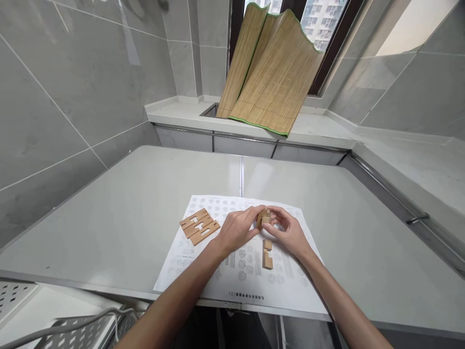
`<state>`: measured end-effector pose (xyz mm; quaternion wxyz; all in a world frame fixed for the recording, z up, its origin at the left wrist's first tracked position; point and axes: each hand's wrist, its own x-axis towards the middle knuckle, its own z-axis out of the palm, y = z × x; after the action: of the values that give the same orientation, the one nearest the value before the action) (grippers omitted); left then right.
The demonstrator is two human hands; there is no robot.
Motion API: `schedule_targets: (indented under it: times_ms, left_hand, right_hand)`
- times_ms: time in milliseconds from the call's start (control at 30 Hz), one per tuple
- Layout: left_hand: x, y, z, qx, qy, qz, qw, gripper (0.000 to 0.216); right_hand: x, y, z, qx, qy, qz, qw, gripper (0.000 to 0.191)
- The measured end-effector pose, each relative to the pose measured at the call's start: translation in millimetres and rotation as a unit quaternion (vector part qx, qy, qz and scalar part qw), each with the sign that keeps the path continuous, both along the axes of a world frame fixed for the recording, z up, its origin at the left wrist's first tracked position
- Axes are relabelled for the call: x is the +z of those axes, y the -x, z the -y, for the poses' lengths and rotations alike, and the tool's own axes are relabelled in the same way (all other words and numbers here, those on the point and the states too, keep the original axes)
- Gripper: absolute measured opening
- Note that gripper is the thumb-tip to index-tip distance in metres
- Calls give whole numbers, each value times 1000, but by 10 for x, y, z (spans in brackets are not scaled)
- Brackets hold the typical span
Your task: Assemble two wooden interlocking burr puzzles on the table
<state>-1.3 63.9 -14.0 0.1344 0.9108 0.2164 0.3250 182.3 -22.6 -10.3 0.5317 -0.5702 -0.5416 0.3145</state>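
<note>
Tan, angular wooden blocks (266, 220) are being grasped by left hand (238, 226) and right hand (290, 233) above white printed paper (173, 276). Uneven pressure may be risking a drop onto the tan, notched wooden bar (268, 263) nearer.

Wooden block (266, 220) partly hidden by left hand (238, 227) and right hand (291, 232), tiny drawings (242, 275) on paper sheet (254, 287) indistinct

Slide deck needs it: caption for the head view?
Left hand and right hand hold a blocky wooden object above a printed sheet bearing a notched wooden bar and slotted wooden plates.
</note>
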Motion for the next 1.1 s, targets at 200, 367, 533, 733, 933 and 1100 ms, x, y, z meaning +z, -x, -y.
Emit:
schedule_targets:
  times_ms: [200, 367, 533, 733, 933, 1100]
  left_hand:
    - [48, -12, 54, -50, 36, -12, 998, 48]
    - [124, -20, 104, -51, 216, 40, 974, 56]
    - [176, -32, 79, -65, 397, 110, 909, 71]
    - [161, -41, 56, -86, 452, 109, 881, 78]
    - [217, 1, 63, -98, 439, 90, 889, 75]
    - [204, -1, 51, -94, 452, 88, 883, 79]
  right_hand:
    - [16, 3, 35, -22, -6, 63, 998, 35]
    - [3, -13, 6, -24, 19, 32, 999, 39]
    - [27, -61, -18, 0, 57, -81, 995, 51]
    - [24, -94, 11, 50, 76, -143, 985, 44]
    - [66, -98, 47, 71, 89, -140, 984, 43]
    - [86, -88, 49, 67, 86, -129, 986, 45]
